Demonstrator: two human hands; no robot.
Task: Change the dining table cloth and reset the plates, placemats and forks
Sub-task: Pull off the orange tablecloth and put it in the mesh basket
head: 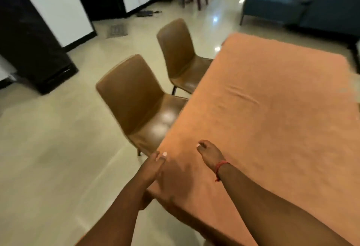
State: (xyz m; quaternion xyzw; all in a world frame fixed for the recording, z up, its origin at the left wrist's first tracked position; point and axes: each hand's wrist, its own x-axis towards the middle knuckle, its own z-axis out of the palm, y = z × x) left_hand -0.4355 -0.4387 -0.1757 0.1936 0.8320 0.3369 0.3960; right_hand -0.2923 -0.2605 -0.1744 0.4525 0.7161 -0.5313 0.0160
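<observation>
An orange table cloth [272, 109] covers the dining table, with a few soft creases across its middle. My left hand [153, 167] grips the cloth at the table's left edge near the front corner, thumb on top and fingers curled under the hanging edge. My right hand [211, 155], a red thread at its wrist, lies on the cloth just to the right, fingers bent loosely down onto the fabric and holding nothing. No plates, placemats or forks are in view.
Two brown leather chairs [140, 105] [179, 54] stand along the table's left side, seats partly under the cloth's edge. A dark cabinet [29, 41] is at the far left and a blue sofa [303, 6] at the back right. Glossy tiled floor [48, 158] lies to the left.
</observation>
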